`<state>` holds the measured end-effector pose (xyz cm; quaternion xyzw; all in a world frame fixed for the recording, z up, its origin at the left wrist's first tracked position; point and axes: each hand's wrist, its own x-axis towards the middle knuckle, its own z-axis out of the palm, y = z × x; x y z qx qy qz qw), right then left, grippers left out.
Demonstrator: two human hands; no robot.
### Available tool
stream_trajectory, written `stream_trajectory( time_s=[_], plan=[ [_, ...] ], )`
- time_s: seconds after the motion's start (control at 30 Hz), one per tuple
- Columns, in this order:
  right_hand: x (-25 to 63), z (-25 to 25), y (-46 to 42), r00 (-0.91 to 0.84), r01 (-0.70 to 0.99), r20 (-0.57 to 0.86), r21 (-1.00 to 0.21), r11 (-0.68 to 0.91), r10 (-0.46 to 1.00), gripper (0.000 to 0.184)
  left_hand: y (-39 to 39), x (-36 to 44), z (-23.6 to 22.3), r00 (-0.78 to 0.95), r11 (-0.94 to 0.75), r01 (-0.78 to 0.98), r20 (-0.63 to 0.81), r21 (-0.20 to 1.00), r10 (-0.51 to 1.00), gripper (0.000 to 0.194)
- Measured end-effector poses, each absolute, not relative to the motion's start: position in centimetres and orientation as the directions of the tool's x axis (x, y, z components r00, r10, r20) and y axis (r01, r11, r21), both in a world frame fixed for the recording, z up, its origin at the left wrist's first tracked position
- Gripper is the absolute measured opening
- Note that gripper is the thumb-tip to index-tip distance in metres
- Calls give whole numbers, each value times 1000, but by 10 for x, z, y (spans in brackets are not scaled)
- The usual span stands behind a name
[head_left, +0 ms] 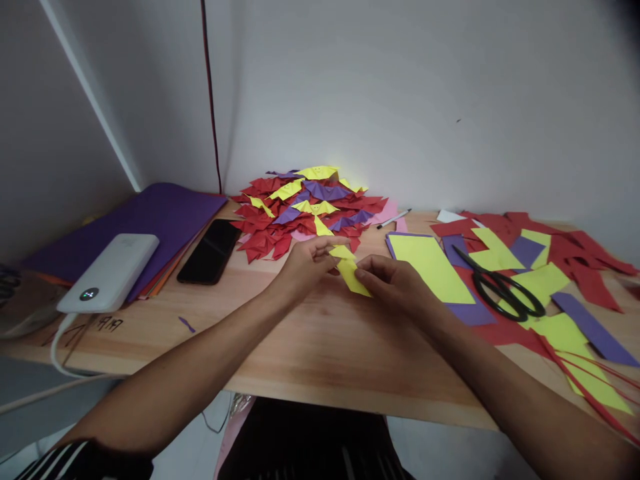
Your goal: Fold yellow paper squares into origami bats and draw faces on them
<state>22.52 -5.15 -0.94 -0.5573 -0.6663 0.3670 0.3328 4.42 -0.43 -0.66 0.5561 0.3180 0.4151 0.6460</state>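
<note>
Between my two hands is a small folded piece of yellow paper (pixel 353 275), raised a little over the table. My left hand (pixel 311 261) pinches its upper left end, with the fingertips partly hidden behind it. My right hand (pixel 393 280) grips the right edge between thumb and forefinger. Just beyond my hands lies a heap of folded paper shapes (pixel 305 210) in red, yellow and purple, some with small drawn faces. Close to my right hand rests a stack of yellow and purple paper sheets (pixel 433 267).
Black-handled scissors (pixel 500 290) lie on coloured paper scraps (pixel 550 280) at the right. A pen (pixel 395 219) is near the wall. Leftward are a black phone (pixel 210 252), a white power bank (pixel 113 270) with a cable, and large purple sheets (pixel 175 207). The wooden table (pixel 300 347) ends before my lap.
</note>
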Motion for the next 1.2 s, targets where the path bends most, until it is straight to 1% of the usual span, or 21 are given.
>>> stream_trajectory(
  time_s=[0.13, 0.27, 0.4, 0.47, 0.6, 0.67, 0.77, 0.87, 0.93, 1.03, 1.1, 1.2],
  plan=[
    [224, -10, -52, -132, 524, 28, -846, 94, 991, 22, -6, 45, -5, 452, 88, -204, 14, 975, 892, 31],
    [223, -8, -54, -116, 557, 22, -826, 83, 993, 21, -6, 46, -8, 468, 198, -260, -55, 945, 882, 34],
    [222, -6, -54, -122, 555, 27, -827, 91, 992, 23, -6, 46, -9, 456, 261, -252, -123, 932, 881, 39],
    [223, -7, -54, -143, 510, 53, -852, 119, 988, 23, -5, 45, -10, 441, 261, -266, -123, 928, 889, 39],
    [228, -8, -52, -169, 338, 150, -920, 200, 974, 17, -2, 42, -8, 447, 287, -308, -128, 907, 885, 36],
    [232, -8, -51, -239, 310, 185, -916, 256, 953, 18, -1, 40, -6, 464, 315, -319, -142, 894, 874, 35],
    [236, -6, -51, -378, 389, 196, -853, 347, 905, 25, 0, 39, -4, 483, 342, -327, -156, 881, 862, 35],
    [237, -5, -52, -461, 464, 199, -777, 426, 865, 28, 0, 38, -3, 503, 359, -318, -164, 877, 849, 34],
    [237, -6, -52, -471, 491, 203, -748, 446, 859, 28, 0, 38, -3, 518, 373, -309, -174, 875, 838, 33],
    [237, -8, -52, -447, 512, 212, -736, 443, 869, 28, -1, 38, -1, 523, 394, -311, -190, 865, 831, 34],
    [237, -10, -51, -434, 506, 227, -739, 444, 872, 27, -1, 38, 0, 530, 403, -314, -194, 859, 826, 39],
    [237, -10, -50, -403, 504, 252, -741, 444, 880, 24, -1, 38, -1, 544, 418, -296, -208, 859, 813, 51]
  ],
)
